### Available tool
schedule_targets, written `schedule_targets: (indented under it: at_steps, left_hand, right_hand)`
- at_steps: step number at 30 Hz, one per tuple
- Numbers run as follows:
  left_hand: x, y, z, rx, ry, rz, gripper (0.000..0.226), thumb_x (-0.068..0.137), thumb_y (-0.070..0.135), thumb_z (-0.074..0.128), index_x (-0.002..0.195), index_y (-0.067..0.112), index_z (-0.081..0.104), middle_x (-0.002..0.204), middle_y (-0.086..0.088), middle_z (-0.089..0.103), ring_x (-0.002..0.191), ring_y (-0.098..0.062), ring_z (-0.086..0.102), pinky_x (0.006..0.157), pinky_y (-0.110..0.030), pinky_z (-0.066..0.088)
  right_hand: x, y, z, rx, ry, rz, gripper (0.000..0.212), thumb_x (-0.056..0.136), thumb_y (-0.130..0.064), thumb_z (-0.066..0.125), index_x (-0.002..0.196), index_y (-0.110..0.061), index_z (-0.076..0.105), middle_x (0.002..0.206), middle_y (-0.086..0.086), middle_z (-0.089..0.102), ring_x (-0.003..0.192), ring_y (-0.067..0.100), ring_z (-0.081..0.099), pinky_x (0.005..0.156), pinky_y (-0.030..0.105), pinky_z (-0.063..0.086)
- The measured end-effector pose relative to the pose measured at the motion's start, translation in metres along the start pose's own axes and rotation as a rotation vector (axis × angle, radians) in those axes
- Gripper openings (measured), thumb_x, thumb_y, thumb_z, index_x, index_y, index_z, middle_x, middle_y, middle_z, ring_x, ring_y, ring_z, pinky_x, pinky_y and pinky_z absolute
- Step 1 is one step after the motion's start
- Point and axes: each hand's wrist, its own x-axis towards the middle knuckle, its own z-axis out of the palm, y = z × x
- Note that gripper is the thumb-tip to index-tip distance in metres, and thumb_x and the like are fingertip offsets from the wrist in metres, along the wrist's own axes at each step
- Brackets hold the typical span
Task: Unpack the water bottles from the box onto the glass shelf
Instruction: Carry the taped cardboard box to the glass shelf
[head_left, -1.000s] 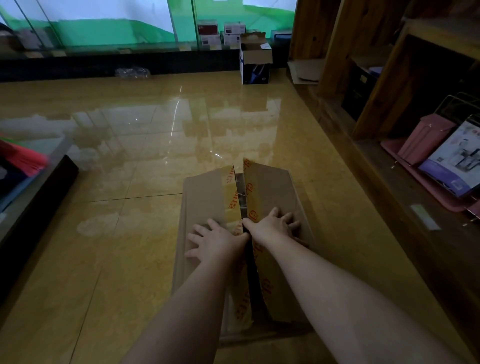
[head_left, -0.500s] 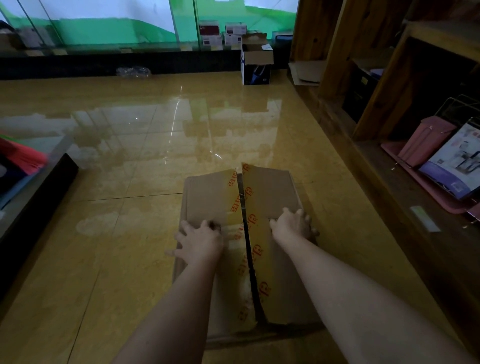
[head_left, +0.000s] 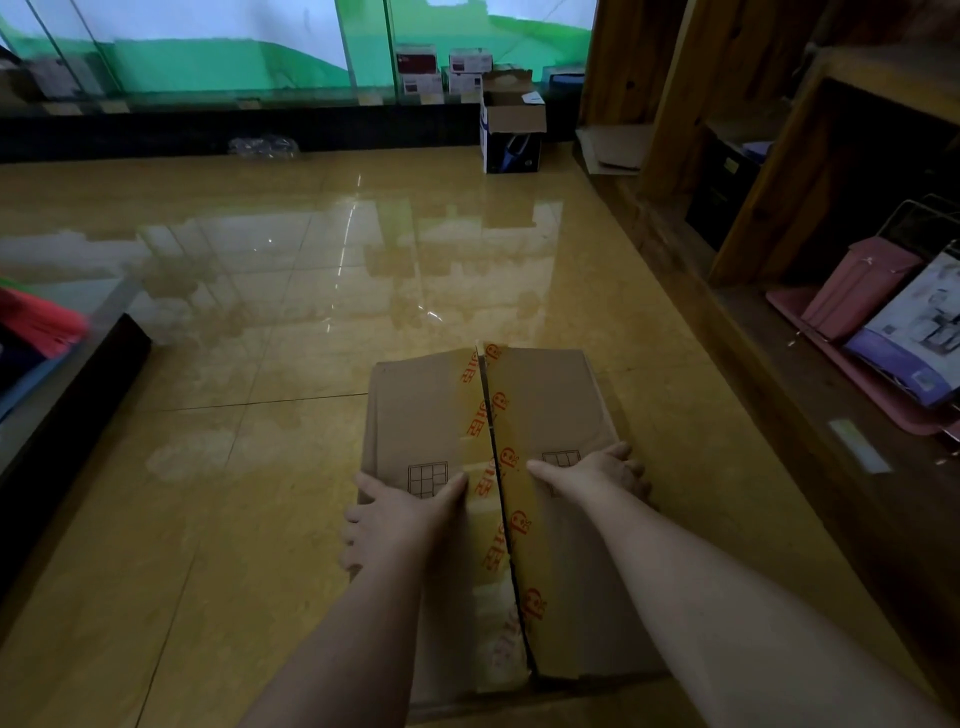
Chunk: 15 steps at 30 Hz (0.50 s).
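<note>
A brown cardboard box (head_left: 436, 410) lies on the glossy tiled floor just in front of me. Its top flaps are down, and the red-printed tape along the middle seam is split. My left hand (head_left: 400, 514) holds the left flap at its outer edge, thumb on top and fingers curled over the side. My right hand (head_left: 592, 470) holds the right flap's outer edge the same way. No water bottles are visible; the inside of the box is hidden. A glass shelf (head_left: 208, 98) runs along the far wall.
A small open carton (head_left: 511, 130) stands at the far wall beside crumpled plastic wrap (head_left: 262, 145). Wooden shelving (head_left: 779, 218) lines the right side, holding pink and purple packages (head_left: 909, 322). A low glass-topped counter (head_left: 67, 374) juts in from the left.
Both hands slid apart from the middle seam to the outer edges of the two flaps, and drew a little nearer to me. The box stayed in place.
</note>
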Motion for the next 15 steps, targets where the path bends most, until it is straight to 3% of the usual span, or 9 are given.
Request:
schedule_targets:
  at_steps: [15]
  left_hand:
    - [0.005,0.013,0.002,0.088,0.044,-0.005,0.132,0.060,0.079,0.061,0.150,0.014,-0.010,0.148,-0.026,0.022,0.136,-0.042,0.025,0.109,-0.056,0.025]
  right_hand:
    - [0.000,-0.011,0.003,-0.023,0.046,0.010,0.132,0.059,-0.071,0.070,0.150,-0.009,-0.003,0.148,0.019,0.022,0.134,0.039,0.027,0.107,0.056,0.024]
